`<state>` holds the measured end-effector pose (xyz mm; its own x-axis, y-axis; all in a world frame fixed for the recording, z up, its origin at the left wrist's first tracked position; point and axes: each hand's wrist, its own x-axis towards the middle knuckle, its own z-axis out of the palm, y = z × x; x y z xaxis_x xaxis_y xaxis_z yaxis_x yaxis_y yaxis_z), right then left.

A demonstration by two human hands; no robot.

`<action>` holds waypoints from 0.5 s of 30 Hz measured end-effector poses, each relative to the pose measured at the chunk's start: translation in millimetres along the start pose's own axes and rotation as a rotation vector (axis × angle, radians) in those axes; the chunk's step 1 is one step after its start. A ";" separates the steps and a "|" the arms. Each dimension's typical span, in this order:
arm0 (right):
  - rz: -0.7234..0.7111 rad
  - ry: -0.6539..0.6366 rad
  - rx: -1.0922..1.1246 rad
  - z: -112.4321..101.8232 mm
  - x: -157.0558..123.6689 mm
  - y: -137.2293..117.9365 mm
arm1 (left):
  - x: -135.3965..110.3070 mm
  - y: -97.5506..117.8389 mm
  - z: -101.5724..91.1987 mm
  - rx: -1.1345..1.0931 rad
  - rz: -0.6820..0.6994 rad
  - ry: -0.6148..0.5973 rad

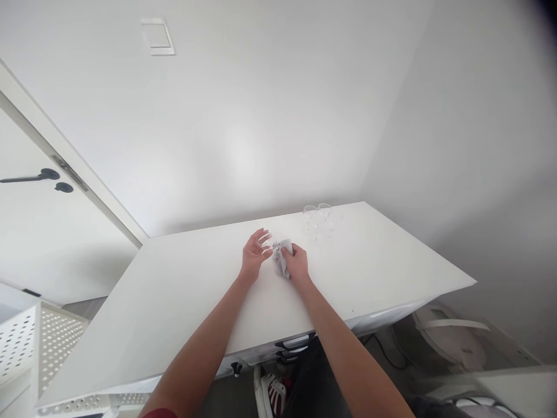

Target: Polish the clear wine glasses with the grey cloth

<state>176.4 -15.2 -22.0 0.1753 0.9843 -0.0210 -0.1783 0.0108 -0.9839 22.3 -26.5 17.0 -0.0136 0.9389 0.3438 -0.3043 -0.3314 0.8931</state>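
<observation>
Above the white tabletop (pixel 191 302), my left hand (pixel 253 255) holds a clear stemmed glass (pixel 266 239) by its bowl, tilted on its side toward the right. My right hand (pixel 298 261) is closed on a light grey cloth (pixel 284 264), which is bunched against the stem end of the glass. Cloth and fingers hide the foot of the glass. Farther back on the right, a small group of similar clear glasses (pixel 322 213) stands on the table; their outlines are faint.
A white wall with a light switch (pixel 157 36) rises behind the table. At the left is a door with a black handle (pixel 46 174), and below it a perforated white basket (pixel 54 342). Under the table's right side are a round pale appliance (pixel 452 339) and a dark cable (pixel 387 354).
</observation>
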 end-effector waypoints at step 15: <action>0.019 -0.151 0.029 -0.2 -1.0 -3.9 | -0.2 6.8 0.7 -0.011 -0.026 0.062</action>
<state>177.1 -16.3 -18.2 0.0244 0.9996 -0.0107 -0.2089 -0.0054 -0.9779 20.9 -29.1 23.2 -0.0646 0.9511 0.3020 -0.3155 -0.3066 0.8980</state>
